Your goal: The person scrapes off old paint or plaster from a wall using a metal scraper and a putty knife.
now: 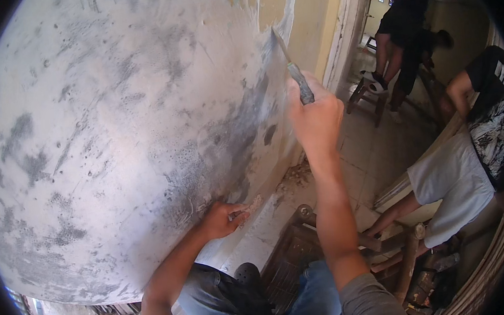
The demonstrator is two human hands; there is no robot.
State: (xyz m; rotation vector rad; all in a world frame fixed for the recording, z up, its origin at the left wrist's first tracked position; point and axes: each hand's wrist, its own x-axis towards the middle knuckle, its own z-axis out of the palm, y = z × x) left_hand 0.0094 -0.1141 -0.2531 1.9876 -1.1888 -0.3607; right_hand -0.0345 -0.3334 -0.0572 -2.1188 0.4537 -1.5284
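My right hand (317, 112) grips the mottled, green-tinged handle of a scraper (301, 82). Its thin metal blade points up and touches the wall (110, 102) where grey-white coating meets yellowish paint (312, 24). Dark smudges, small pits and scratches mark the coated surface. Lower down, my left hand (223, 219) is close against the same wall, with bent fingers. A rough pinkish patch or piece (253, 206) lies by its fingertips; whether the fingers hold it is unclear.
Below me is a brown slatted wooden or bamboo seat (303, 242). Crumbled debris (295, 176) lies along the wall's foot. At right, a person in pale shorts (454, 186) is close by. Beyond the door frame (344, 26), another person stands on a wooden stool (369, 99), with someone bending alongside.
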